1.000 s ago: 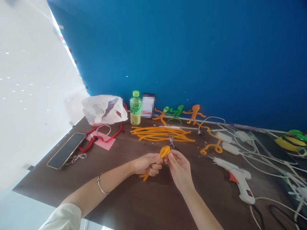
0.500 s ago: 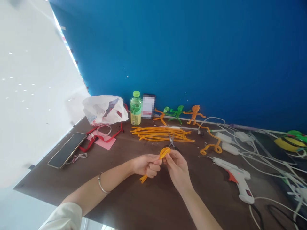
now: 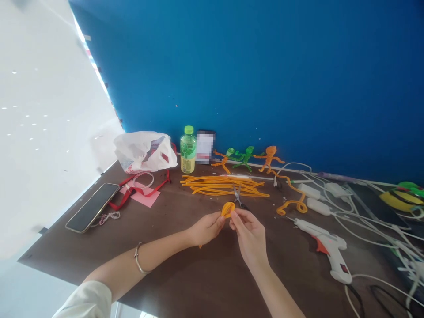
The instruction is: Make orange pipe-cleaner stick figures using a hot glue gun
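Observation:
A looped bundle of orange pipe cleaners (image 3: 228, 209) is pinched between my two hands above the front middle of the table. My left hand (image 3: 208, 227) grips its left side, and a short orange end peeks out below that hand. With thumb and fingertips, my right hand (image 3: 249, 229) holds the loop's right side. Just beyond the loop lie scissors (image 3: 237, 194), blades pointing away, their handles partly hidden. Behind them a spread of loose orange pipe cleaners (image 3: 212, 185) lies on the table.
Small pipe-cleaner figures, one a green figure (image 3: 245, 158), stand along the blue wall. A bottle (image 3: 188, 150) and a white plastic bag (image 3: 145, 152) are at the back left, a phone (image 3: 94, 207) at the left. On the right are a glue gun (image 3: 326, 247) and tangled white cables (image 3: 354, 221).
My left hand has turned so its back faces up more, and its curled fingers are now hidden. Less of the orange ends shows below it. The loop looks rounder and more open.

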